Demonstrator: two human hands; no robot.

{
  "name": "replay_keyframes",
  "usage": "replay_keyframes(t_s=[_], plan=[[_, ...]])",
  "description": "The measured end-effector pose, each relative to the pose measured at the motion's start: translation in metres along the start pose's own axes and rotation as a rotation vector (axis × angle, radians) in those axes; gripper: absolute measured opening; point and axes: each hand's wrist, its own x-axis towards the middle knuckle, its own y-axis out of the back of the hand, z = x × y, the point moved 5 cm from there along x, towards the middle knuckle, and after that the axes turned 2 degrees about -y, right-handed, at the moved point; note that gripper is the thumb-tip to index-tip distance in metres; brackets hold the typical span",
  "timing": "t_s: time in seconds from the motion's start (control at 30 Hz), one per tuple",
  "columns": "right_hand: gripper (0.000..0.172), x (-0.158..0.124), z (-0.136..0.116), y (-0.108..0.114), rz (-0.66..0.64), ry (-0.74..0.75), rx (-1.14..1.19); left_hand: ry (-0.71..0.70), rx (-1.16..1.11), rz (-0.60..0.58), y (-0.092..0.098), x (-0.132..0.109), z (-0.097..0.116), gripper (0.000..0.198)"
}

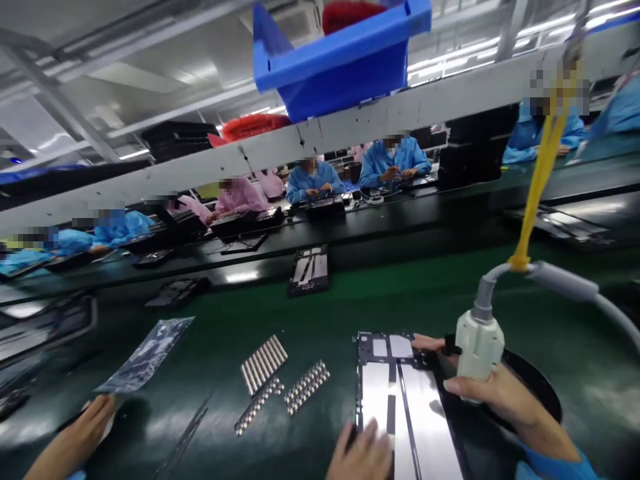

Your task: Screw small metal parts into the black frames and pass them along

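Observation:
In front of me lies an opened tablet (377, 393), a dark frame with long silver battery panels and smaller silver plates at its far end. My left hand (361, 455), blurred, has its fingers apart at the tablet's near left part. On the right, my right hand (505, 393) is closed round a pale corded electric screwdriver (479, 347), thumb across its lower body. Fingers (427, 343) show beyond the tool, touching the tablet's far right corner. The tool's working end is hidden. A yellow elastic band (545, 160) suspends it, with a grey cable (565, 280).
Left of the tablet lie a ribbed metallic block (264, 364) and a strip of small metal pieces (307, 387). Another person's hand (83, 430) is at far left near a clear film (147, 353). Another opened tablet (310, 268) lies farther back. A blue bin (345, 67) sits overhead.

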Motion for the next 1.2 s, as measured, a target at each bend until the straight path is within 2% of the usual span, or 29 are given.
replay_keyframes(t_s=[0.1,0.2,0.27,0.37,0.43,0.53,0.63,0.73,0.8,0.87,1.03,1.13,1.2], plan=[[0.046,-0.008,0.0,0.004,-0.063,-0.034,0.036,0.188,-0.135,0.035,0.013,0.032,-0.016,0.046],[0.045,-0.011,0.001,-0.002,-0.121,-0.053,0.049,0.33,-0.29,0.091,0.011,0.062,-0.029,0.043],[0.048,-0.009,-0.001,-0.011,-0.185,-0.039,0.057,0.277,-0.358,0.085,0.003,0.076,-0.026,0.043],[0.051,-0.004,-0.006,-0.022,-0.26,-0.003,0.047,0.121,-0.343,0.042,-0.008,0.082,-0.014,0.044],[0.053,-0.001,-0.01,-0.022,-0.236,0.002,0.05,0.067,-0.296,0.033,-0.009,0.08,-0.01,0.044],[0.064,-0.001,-0.017,-0.009,-0.06,0.004,0.135,0.056,-0.219,0.043,-0.008,0.077,-0.008,0.046],[0.068,-0.004,-0.02,0.019,0.28,0.067,0.204,0.069,-0.167,0.071,-0.007,0.075,-0.005,0.044],[0.049,-0.009,-0.02,0.047,0.643,0.176,0.102,0.068,-0.157,0.119,-0.011,0.075,0.004,0.037],[0.036,-0.009,-0.018,0.057,0.768,0.233,0.033,0.042,-0.182,0.163,-0.014,0.075,0.012,0.031],[0.031,-0.007,-0.015,0.06,0.816,0.263,-0.005,0.036,-0.224,0.196,-0.017,0.075,0.018,0.026],[0.03,-0.002,-0.009,0.06,0.833,0.248,-0.071,0.144,-0.255,0.211,-0.02,0.072,0.018,0.022],[0.031,-0.001,-0.005,0.061,0.825,0.222,-0.097,0.097,-0.248,0.203,-0.015,0.074,0.018,0.021],[0.03,0.0,-0.002,0.062,0.818,0.214,-0.099,0.072,-0.236,0.24,-0.007,0.076,0.016,0.019]])
